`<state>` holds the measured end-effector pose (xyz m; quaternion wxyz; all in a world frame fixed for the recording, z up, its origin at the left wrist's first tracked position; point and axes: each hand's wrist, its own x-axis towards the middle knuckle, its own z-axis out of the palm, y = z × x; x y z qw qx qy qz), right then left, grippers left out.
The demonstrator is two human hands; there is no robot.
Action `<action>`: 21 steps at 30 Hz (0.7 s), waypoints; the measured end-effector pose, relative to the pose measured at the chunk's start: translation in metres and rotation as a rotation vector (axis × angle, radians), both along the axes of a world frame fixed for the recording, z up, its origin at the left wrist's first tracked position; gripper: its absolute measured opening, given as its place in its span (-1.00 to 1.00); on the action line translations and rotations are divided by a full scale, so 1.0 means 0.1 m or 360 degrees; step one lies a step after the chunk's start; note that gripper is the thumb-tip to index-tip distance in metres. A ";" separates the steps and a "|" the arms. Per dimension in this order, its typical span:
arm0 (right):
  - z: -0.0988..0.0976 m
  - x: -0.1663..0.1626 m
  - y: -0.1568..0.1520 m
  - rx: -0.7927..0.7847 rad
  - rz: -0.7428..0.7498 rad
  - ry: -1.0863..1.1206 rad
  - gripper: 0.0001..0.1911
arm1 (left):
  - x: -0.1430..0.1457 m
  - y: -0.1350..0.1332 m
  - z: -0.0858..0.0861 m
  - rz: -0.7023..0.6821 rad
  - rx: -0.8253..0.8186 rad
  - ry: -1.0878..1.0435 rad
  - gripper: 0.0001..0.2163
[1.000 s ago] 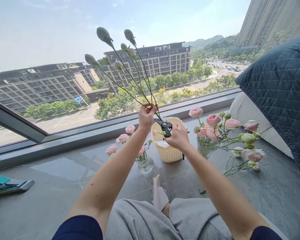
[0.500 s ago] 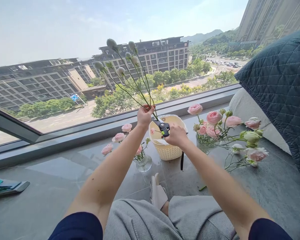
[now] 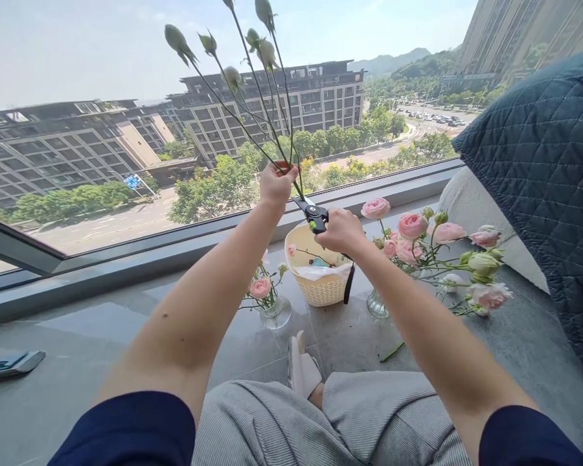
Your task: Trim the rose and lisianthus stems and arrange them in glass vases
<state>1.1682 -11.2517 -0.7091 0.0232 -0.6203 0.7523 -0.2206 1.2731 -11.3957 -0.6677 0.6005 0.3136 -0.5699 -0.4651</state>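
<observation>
Green stems (image 3: 265, 97), above cream basket (image 3: 323, 290), sit pinched low in left hand's (image 3: 278, 184) fingers, right hand's (image 3: 342, 230) wrapped round black pruners (image 3: 315, 212); probably light, whippy, buds fragile, so grip bare stem.

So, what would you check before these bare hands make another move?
1. Left hand gripping the bunch of long-stemmed, pale-green buds: ok.
2. Right hand holding the black-handled pruning shears: ok.
3. Shears' blades at the bunch's lower end: ok.
4. Left fingers apart from the blades: ok, though close.
5. Cream, patterned plastic basket directly beneath the shears: cannot tell; depth is unclear.
6. Grey tiled floor free of clippings: not ok; a short green stem piece lies there.
</observation>
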 end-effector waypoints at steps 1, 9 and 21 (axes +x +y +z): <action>0.03 0.00 -0.01 -0.0020 -0.0007 0.0000 -0.62 | 0.00 -0.03 0.04 -0.0030 -0.0035 0.0020 -0.84; -0.40 0.07 -0.08 0.0237 -0.0055 0.0045 -0.58 | -0.05 -0.12 -0.59 0.0083 0.0260 -0.0103 -0.82; -0.67 0.03 -0.10 0.0393 -0.0026 0.0149 -0.62 | -0.09 -0.17 -0.96 0.0145 0.0319 -0.0218 -0.85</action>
